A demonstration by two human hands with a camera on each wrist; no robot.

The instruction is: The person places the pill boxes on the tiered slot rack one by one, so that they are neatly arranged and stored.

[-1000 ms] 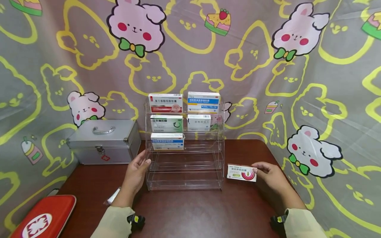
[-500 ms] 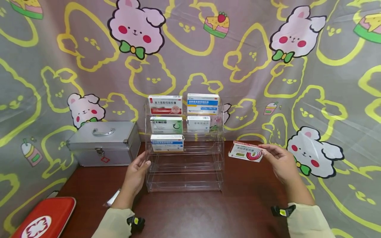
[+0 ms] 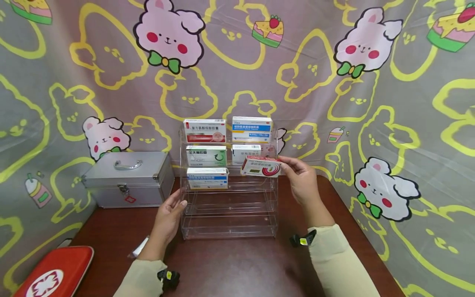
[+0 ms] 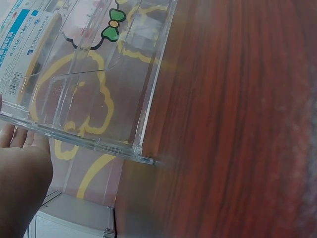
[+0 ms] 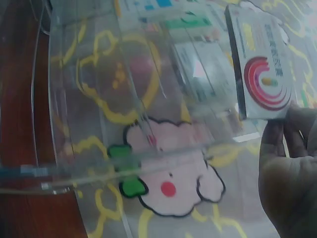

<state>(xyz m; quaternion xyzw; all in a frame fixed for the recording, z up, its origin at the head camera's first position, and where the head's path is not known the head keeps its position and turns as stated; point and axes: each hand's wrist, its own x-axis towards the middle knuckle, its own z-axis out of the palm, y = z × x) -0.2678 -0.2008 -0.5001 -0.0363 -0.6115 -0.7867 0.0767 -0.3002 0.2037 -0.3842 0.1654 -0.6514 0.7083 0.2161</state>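
Note:
In my right hand [image 3: 303,181] I pinch a white medicine box [image 3: 261,167] by its right end; it has red arcs and a red top edge. The box is tilted and overlaps the right side of a clear tiered display rack [image 3: 230,231], in front of a smaller white medicine box [image 3: 246,153]. In the right wrist view the held box [image 5: 265,64] stands apart from the rack's tiers. My left hand [image 3: 168,216] holds the rack's left side, with the thumb at the front edge and fingers along the outer side [image 4: 22,136].
Several medicine boxes stand on the upper tiers, among them a red-and-white box [image 3: 205,132] and a green-and-white box [image 3: 205,156]. A silver case [image 3: 128,181] sits at the back left, a red first-aid pouch [image 3: 55,268] at the front left. A patterned curtain [image 3: 230,78] hangs behind.
My right hand has lifted the medicine box from low beside the rack and carried it leftward to the front of the third tier's right side. My left hand stays at the rack.

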